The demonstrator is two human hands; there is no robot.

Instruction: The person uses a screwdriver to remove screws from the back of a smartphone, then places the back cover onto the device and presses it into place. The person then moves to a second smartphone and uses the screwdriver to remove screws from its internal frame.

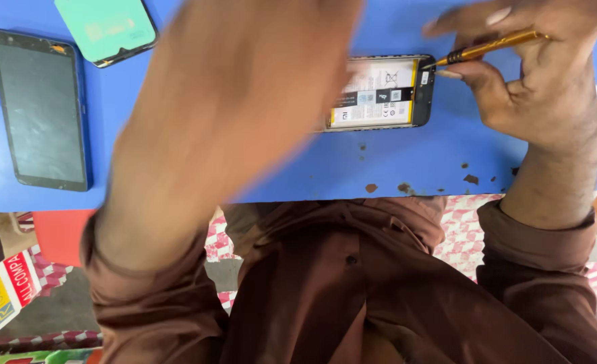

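On the blue bench (406, 162) an opened phone (382, 93) lies back up, battery showing, the right hand (534, 74) pinching a gold screwdriver (490, 47) to its top edge, while the blurred left hand (244, 101) covers its near end, grip unclear.
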